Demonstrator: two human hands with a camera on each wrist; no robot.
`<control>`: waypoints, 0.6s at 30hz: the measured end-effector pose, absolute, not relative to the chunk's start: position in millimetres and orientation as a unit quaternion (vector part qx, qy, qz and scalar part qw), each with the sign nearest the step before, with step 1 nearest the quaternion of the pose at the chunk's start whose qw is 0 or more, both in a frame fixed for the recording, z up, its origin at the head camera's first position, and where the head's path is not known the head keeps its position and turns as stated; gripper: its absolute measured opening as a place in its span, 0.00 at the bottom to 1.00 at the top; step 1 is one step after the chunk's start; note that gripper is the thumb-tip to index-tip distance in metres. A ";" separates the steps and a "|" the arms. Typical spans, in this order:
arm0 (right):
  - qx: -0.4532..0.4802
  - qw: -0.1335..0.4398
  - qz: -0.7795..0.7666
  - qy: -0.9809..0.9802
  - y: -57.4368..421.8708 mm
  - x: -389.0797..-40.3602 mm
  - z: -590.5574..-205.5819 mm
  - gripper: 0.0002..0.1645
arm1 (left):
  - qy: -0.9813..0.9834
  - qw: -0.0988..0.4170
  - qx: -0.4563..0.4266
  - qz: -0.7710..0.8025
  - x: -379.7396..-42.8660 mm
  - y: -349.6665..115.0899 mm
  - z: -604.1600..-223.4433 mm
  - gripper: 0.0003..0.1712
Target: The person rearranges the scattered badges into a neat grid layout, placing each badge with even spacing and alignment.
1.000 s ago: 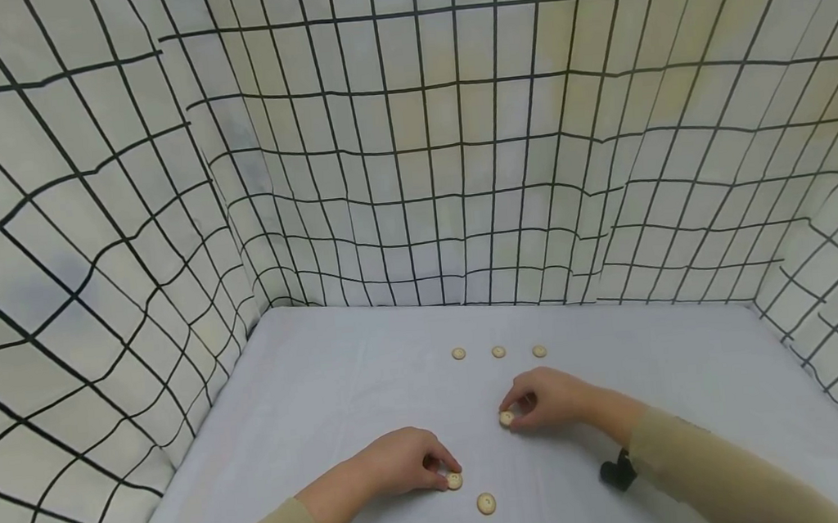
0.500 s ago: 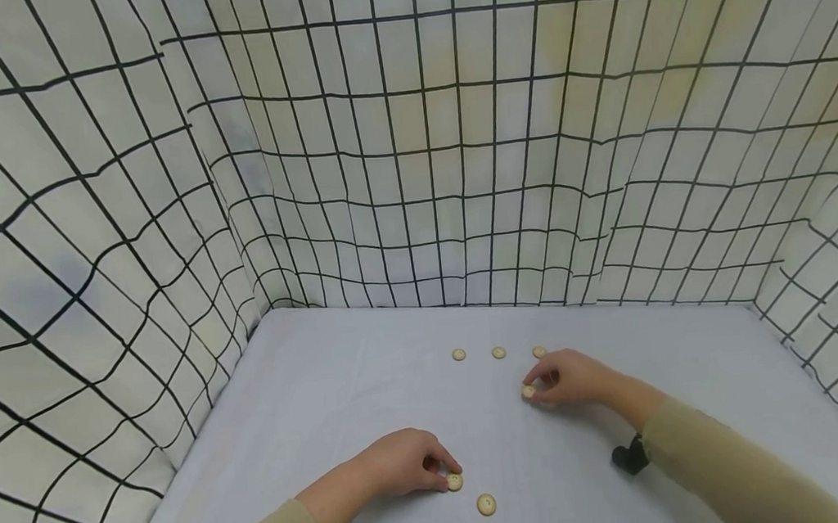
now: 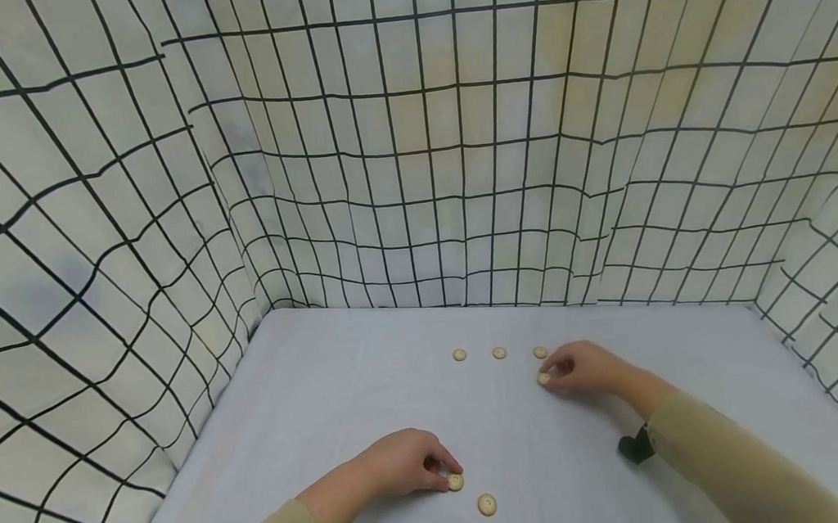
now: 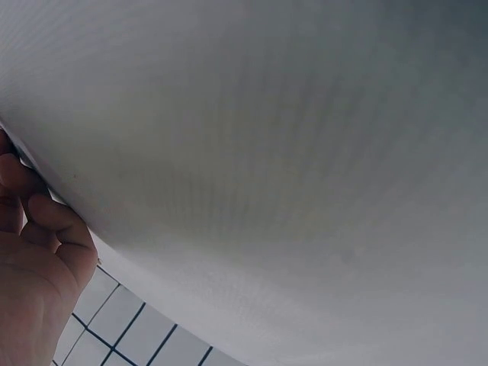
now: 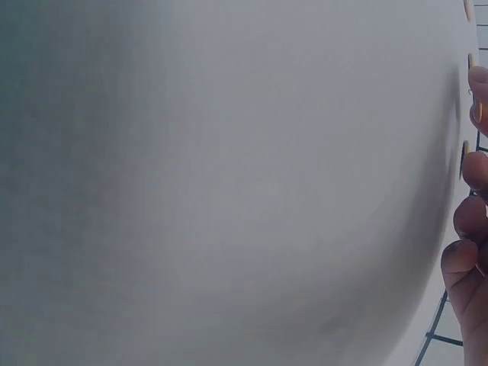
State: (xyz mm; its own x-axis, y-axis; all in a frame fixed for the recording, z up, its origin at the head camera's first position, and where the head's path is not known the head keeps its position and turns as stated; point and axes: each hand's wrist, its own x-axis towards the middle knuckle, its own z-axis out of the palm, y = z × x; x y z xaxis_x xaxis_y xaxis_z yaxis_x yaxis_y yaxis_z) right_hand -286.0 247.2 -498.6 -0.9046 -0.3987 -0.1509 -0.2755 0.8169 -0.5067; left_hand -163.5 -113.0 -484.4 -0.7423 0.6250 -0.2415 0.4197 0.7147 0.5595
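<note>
Between thumb and forefinger, my right hand (image 3: 586,366) pinches a round cream button (image 3: 544,378), just in front of the rightmost button (image 3: 540,352) of a row at the back. That row also has a middle button (image 3: 499,353) and a left one (image 3: 459,355). My left hand (image 3: 405,462) is low on the white cloth, its thumb and forefinger pinching another button (image 3: 455,482). A loose button (image 3: 486,504) lies flat to the right of it. In the left wrist view the curled fingers (image 4: 57,221) show at the left edge; the button there is hidden.
A white cloth-covered table (image 3: 310,385) lies under both hands. Black netting (image 3: 412,172) over white sheeting rises behind it and along both sides. A small black device (image 3: 636,446) hangs under the right wrist.
My right hand has carried its button away from me and to the right, up close to the row's right end. My left hand and the loose button have stayed in place.
</note>
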 end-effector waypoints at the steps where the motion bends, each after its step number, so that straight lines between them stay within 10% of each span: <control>1: -0.175 0.127 -0.244 0.946 248.2 -286.5 -499.0 0.11 | 0.901 0.213 0.289 0.243 -163.6 -112.7 -484.6 0.11; 18: -0.152 0.134 -0.255 0.946 253.6 -288.7 -503.3 0.13 | 0.899 0.215 0.287 0.250 -162.7 -112.3 -483.3 0.11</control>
